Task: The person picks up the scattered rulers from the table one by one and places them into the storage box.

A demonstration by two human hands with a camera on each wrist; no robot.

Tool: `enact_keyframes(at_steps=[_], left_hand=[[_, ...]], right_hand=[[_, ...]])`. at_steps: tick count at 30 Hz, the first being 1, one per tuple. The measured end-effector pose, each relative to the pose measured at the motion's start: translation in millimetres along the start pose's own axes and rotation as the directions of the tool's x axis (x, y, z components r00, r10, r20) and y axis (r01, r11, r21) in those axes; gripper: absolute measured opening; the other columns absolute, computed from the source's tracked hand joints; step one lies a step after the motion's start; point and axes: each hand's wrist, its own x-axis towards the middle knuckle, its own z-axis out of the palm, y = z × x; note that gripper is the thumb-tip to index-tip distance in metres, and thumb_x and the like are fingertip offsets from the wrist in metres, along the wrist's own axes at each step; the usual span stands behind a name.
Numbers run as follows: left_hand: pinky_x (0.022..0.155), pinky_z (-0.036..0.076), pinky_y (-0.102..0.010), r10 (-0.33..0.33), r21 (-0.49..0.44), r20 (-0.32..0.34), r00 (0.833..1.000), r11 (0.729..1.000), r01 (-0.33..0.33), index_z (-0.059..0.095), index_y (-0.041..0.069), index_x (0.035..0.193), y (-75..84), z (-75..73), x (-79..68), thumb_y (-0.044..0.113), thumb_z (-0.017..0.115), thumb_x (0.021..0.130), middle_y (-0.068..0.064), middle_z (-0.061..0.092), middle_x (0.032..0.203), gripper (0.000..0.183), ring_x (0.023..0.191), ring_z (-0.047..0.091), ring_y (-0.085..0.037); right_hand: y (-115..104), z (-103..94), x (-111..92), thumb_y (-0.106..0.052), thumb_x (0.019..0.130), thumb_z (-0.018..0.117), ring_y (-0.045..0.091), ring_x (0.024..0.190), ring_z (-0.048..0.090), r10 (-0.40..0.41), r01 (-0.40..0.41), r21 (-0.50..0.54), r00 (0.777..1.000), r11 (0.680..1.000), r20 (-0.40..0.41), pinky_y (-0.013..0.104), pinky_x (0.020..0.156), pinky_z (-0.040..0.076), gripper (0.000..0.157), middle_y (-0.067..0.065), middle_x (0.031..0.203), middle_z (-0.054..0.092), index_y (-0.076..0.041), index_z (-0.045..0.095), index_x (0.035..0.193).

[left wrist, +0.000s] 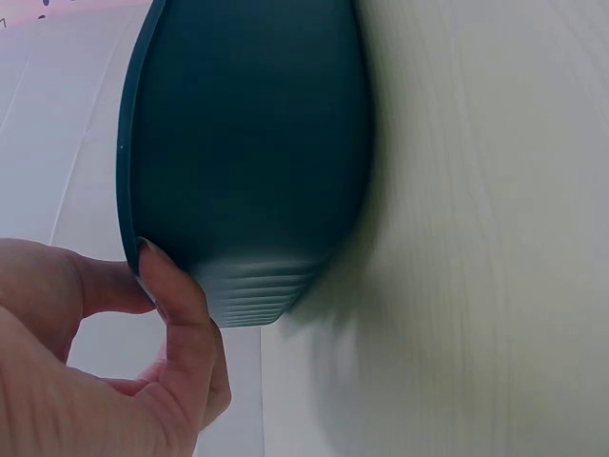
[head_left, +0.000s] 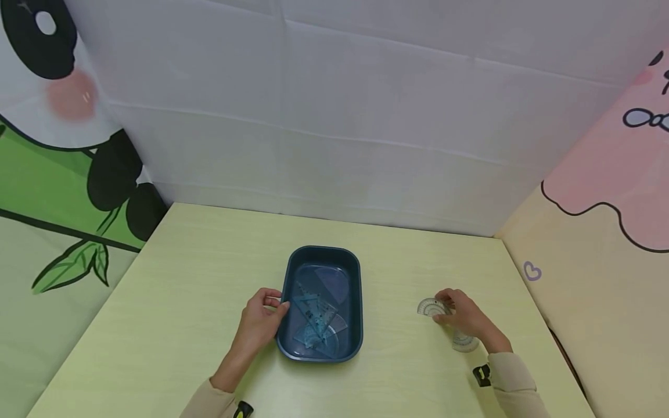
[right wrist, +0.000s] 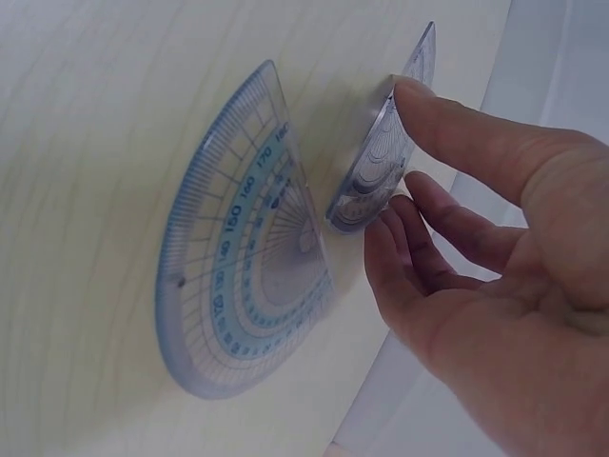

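Observation:
My left hand (head_left: 261, 320) pinches the left rim of a dark blue plastic tray (head_left: 358, 325), as the left wrist view also shows from the tray's side (left wrist: 247, 133). Inside the tray lie clear set squares (head_left: 316, 313) and a protractor (head_left: 313, 339), overlapping one another. Over on the right, my right hand (head_left: 467, 316) holds a clear half-round protractor (head_left: 431, 307) between thumb and fingers. That protractor (right wrist: 376, 162) is tilted in the right wrist view. A second protractor (right wrist: 228, 257), with blue scale bands, lies on the table nearer the wrist.
The pale wood-grain table (head_left: 219, 255) ends at a white cloth wall (head_left: 340, 145) behind. Printed cartoon panels stand at the left (head_left: 63, 191) and right (head_left: 590, 174). Bare tabletop lies between the tray and the right hand.

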Motion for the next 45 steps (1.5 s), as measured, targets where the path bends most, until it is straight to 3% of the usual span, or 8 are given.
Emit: enact_keyframes(at_steps=[14,22,32,45], left_hand=[[0.067,0.047,-0.033,-0.008,-0.008,0.01,1.0,1.0,0.008,0.06,-0.003,0.117,0.0,-0.5,-0.7,0.01,0.069,0.096,-0.012,0.06,0.095,0.027,0.078,0.058,-0.022],[0.066,0.047,-0.033,-0.01,0.003,0.013,1.0,1.0,0.01,0.06,-0.003,0.118,0.3,-0.8,-0.9,0.01,0.068,0.096,-0.013,0.06,0.096,0.027,0.079,0.058,-0.023],[0.066,0.047,-0.033,-0.006,0.005,0.009,1.0,1.0,0.006,0.06,-0.003,0.117,0.9,-0.8,-0.5,0.011,0.068,0.096,-0.013,0.06,0.096,0.026,0.079,0.058,-0.023],[0.066,0.047,-0.033,-0.016,0.004,0.017,1.0,1.0,0.016,0.059,-0.003,0.117,0.8,-1.4,-0.9,0.01,0.068,0.097,-0.013,0.06,0.096,0.026,0.079,0.057,-0.023]], right_hand=[[2,2.0,-1,-0.003,0.09,0.077,0.042,0.112,0.06,-0.063,0.065,0.016,0.996,0.998,-0.07,0.057,0.096,0.049,0.042,0.022,0.12,0.06,0.007,0.058,0.125],[3,0.9,-2,0.001,0.091,0.074,0.036,0.105,0.063,-0.04,0.046,0.049,0.992,0.998,-0.117,0.052,0.091,0.053,0.033,0.017,0.113,0.063,0.004,0.062,0.122],[2,-4.2,2,0.0,0.093,0.072,0.031,0.098,0.067,-0.108,0.108,-0.003,0.983,0.994,-0.146,0.043,0.085,0.055,0.024,0.013,0.108,0.069,-0.001,0.067,0.116],[-7,-9.0,1,0.0,0.095,0.07,0.027,0.094,0.068,-0.149,0.153,0.017,0.977,0.988,-0.152,0.033,0.081,0.056,0.024,0.01,0.105,0.068,0.001,0.066,0.119]])
